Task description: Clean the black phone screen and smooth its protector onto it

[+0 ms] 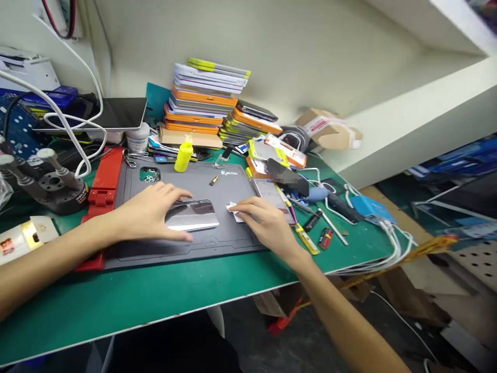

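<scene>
A smartphone [194,215] with a glossy, reflective face lies flat on the grey work mat [155,254]. My left hand [155,210] spans its left end, thumb along the near edge and fingers along the far edge, hiding that end. To the right of the phone, my right hand [262,220] pinches a small crumpled white tissue [235,211] just over the mat. Behind the phone lies a small brass-coloured piece with a dark tip [214,180]. A yellow bottle [184,154] and a small clear bottle with a black cap [223,157] stand at the mat's far edge.
Stacked orange, white and yellow-green boxes [205,106] stand against the wall. Boxes, tools and a blue cable hub [374,209] crowd the right. A red clamp-like strip [104,181] borders the mat's left side, beside a dark round tool holder [62,191]. White cables loop above it.
</scene>
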Demonstrator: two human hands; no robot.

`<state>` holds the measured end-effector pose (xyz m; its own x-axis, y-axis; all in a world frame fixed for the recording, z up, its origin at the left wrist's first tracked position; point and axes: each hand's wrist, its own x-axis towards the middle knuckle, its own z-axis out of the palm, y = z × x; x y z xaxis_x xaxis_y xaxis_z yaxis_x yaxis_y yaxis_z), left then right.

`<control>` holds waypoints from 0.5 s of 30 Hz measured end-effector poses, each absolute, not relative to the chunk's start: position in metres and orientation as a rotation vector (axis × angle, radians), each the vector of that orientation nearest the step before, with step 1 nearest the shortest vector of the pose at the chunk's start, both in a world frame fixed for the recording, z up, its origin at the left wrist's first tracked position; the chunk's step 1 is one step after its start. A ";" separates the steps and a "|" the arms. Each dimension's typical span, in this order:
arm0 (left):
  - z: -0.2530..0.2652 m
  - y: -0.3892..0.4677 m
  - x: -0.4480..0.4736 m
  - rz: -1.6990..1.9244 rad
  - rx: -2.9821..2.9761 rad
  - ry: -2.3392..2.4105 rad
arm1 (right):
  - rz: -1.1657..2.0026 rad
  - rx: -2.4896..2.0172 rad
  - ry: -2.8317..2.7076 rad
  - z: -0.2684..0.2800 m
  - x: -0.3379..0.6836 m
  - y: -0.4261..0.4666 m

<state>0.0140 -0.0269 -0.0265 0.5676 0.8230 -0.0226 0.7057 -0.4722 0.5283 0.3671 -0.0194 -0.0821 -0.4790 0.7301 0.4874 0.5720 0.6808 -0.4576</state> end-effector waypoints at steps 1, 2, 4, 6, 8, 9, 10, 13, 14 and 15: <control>-0.028 -0.027 0.014 0.278 2.409 1.194 | 0.320 -0.988 -2.200 -0.081 0.364 -0.020; -0.030 -0.027 0.014 0.244 2.468 1.176 | 0.331 -0.981 -2.183 -0.079 0.360 -0.021; -0.033 -0.026 0.012 0.227 2.491 1.160 | 0.371 -0.973 -2.127 -0.074 0.351 -0.019; -0.034 -0.024 0.010 0.255 2.467 1.144 | 0.421 -0.965 -2.076 -0.069 0.340 -0.017; -0.036 -0.022 0.008 0.278 2.438 1.130 | 0.469 -0.952 -2.057 -0.067 0.330 -0.014; -0.037 -0.021 0.008 0.284 2.420 1.129 | 0.488 -0.942 -2.064 -0.066 0.325 -0.013; -0.038 -0.020 0.007 0.287 2.402 1.130 | 0.501 -0.927 -2.085 -0.067 0.321 -0.011; -0.042 -0.017 0.006 0.312 2.354 1.132 | 0.505 -0.840 -2.197 -0.073 0.317 -0.009; -0.043 -0.017 0.006 0.318 2.344 1.130 | 0.499 -0.808 -2.232 -0.075 0.318 -0.009; -0.044 -0.016 0.006 0.317 2.339 1.126 | 0.491 -0.785 -2.259 -0.077 0.319 -0.010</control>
<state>0.0059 -0.0164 -0.0436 0.6267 0.7792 -0.0139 0.6573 -0.5190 0.5464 0.3194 -0.0098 -0.0773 -0.5821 0.6546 0.4824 0.3954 0.7463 -0.5354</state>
